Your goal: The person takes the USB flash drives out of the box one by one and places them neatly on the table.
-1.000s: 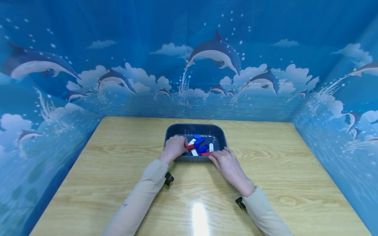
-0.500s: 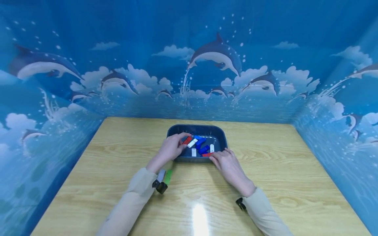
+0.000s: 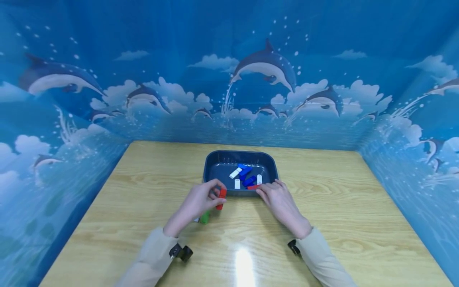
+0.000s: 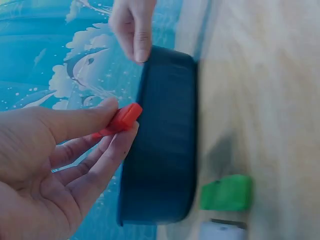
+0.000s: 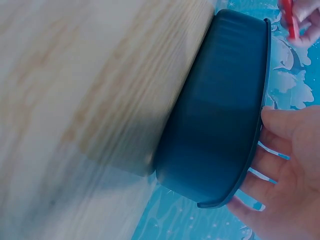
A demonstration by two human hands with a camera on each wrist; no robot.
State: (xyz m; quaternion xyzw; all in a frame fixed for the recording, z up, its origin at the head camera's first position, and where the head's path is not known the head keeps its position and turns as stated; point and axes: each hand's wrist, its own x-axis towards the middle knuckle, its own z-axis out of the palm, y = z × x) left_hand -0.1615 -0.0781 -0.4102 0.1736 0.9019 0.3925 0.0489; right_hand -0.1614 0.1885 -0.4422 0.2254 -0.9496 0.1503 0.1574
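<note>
- Left grip (image 3: 199, 198) pinches a red stick (image 3: 221, 199) beside a dark tray (image 3: 238, 193), clear of it in right wrist view.
- Right grip (image 3: 281, 202) pinches the tray's rim (image 5: 268, 65).
- Head view alone shows blue pieces (image 3: 245, 172) inside.
- Left wrist view best shows a green block (image 4: 227, 193) outside.

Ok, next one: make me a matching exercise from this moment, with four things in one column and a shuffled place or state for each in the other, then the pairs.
Things:
1. left hand
2. right hand
3. green piece
4. blue pieces

Places or states:
A. inside the tray
B. on the table
C. pinching a red piece
D. gripping the tray by its rim

Pairs: 1-C, 2-D, 3-B, 4-A
</note>
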